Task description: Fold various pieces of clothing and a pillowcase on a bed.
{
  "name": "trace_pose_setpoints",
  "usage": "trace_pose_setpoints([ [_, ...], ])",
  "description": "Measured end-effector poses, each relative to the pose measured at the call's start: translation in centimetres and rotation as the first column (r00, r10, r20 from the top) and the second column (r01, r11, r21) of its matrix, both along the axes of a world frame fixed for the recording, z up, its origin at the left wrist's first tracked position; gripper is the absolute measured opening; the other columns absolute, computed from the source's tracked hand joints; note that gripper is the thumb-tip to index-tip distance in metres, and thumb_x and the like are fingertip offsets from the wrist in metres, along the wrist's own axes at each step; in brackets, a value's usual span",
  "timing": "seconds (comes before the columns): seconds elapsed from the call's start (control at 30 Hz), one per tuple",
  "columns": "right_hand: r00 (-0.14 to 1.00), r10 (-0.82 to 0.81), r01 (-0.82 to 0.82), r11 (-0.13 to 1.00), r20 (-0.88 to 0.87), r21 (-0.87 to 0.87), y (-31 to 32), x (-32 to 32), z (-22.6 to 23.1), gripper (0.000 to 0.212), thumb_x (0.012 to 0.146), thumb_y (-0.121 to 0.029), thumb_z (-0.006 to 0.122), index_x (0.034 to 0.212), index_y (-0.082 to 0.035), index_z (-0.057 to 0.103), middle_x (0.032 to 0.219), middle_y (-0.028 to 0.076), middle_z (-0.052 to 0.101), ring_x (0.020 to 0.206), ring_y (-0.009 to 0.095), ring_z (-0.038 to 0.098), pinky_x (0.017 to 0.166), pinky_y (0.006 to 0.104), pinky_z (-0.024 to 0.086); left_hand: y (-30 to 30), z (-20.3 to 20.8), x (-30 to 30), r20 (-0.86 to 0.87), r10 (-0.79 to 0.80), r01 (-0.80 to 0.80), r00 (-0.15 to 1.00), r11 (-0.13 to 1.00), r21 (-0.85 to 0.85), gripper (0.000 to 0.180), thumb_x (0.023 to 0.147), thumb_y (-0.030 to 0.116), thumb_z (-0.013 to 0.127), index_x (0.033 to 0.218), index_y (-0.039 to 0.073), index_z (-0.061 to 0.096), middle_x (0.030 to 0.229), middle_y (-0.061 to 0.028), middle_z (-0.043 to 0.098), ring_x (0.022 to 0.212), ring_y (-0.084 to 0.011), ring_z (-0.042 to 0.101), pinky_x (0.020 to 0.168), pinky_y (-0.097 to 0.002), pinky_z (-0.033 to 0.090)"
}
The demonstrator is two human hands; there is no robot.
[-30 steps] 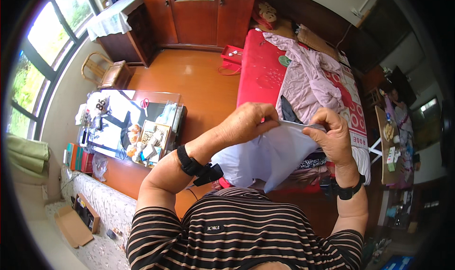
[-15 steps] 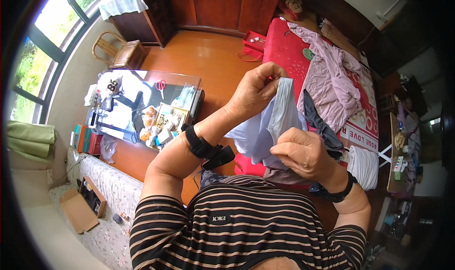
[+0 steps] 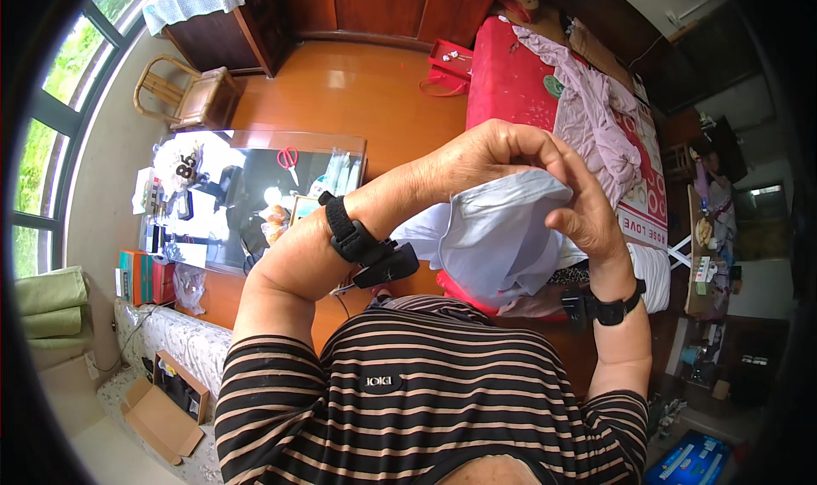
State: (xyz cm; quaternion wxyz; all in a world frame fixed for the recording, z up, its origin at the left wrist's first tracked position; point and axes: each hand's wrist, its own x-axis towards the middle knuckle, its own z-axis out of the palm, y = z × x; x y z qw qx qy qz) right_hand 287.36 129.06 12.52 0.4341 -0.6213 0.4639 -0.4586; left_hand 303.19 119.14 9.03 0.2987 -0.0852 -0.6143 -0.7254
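A light blue-grey cloth garment (image 3: pixel 502 234) hangs in front of my chest, with a stitched band along its top edge. My left hand (image 3: pixel 498 155) has its fingers bent over that top edge and grips it. At the band's right corner my right hand (image 3: pixel 596 208) curves around the cloth. Its fingers reach up to my left fingertips, and its thumb lies lower, against the cloth's right side. The garment's lower part hangs in loose folds. Each wrist wears a black strap with a small device.
A red-covered bed (image 3: pixel 511 85) with a crumpled pink cloth (image 3: pixel 591 119) stands at the far right. On the left, a glass-topped table (image 3: pixel 264 157) bears red scissors (image 3: pixel 289 162) and other small items. An open cardboard box (image 3: pixel 166 417) lies on the sofa (image 3: pixel 140 323). A wooden chair (image 3: pixel 191 94) stands beyond.
My right hand has moved up and right along the garment, near my left fingers. The left hand has turned over the edge, and the band now spreads wider between both hands.
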Motion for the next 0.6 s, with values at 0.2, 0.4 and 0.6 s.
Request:
trace_pose_setpoints([
  [0.2, 0.980, 0.144, -0.172, 0.961, 0.140, 0.216, -4.1, 2.7, 0.2, 0.098, 0.062, -0.052, 0.076, 0.131, 0.004, 0.034, 0.120, 0.013, 0.048, 0.115, 0.022, 0.044, 0.099, 0.0318, 0.032, -3.3, -0.4, 3.8, 0.027, 0.040, -0.039, 0.999, 0.999, -0.035, 0.015, 0.085, 0.012, 0.059, 0.095, 0.001, 0.062, 0.093, -0.0052, 0.063, 0.087, -0.0115, 0.059, 0.081, -0.0248, 0.048],
  [0.4, 0.963, 0.240, -0.267, 0.917, 0.125, 0.297, -7.4, 1.5, -1.1, 0.092, 0.065, -0.051, 0.075, 0.130, 0.003, 0.037, 0.117, 0.009, 0.051, 0.111, 0.018, 0.048, 0.094, 0.0288, 0.037, -6.2, 0.8, 6.1, 0.014, -0.054, 0.051, 0.998, 0.986, 0.157, 0.017, 0.080, 0.012, 0.066, 0.093, 0.003, 0.062, 0.092, -0.0041, 0.064, 0.084, -0.0100, 0.059, 0.076, -0.0237, 0.049],
  [0.6, 0.782, 0.576, -0.615, 0.656, 0.236, 0.438, -12.1, -0.8, -2.8, 0.055, 0.074, -0.023, 0.074, 0.118, 0.002, 0.051, 0.105, 0.007, 0.060, 0.097, 0.010, 0.055, 0.083, 0.0257, 0.045, -9.7, 1.1, 6.8, 0.011, 0.068, -0.068, 0.998, 0.957, 0.281, 0.035, 0.078, 0.023, 0.069, 0.100, 0.002, 0.051, 0.086, -0.0061, 0.062, 0.075, -0.0106, 0.061, 0.064, -0.0230, 0.053],
])
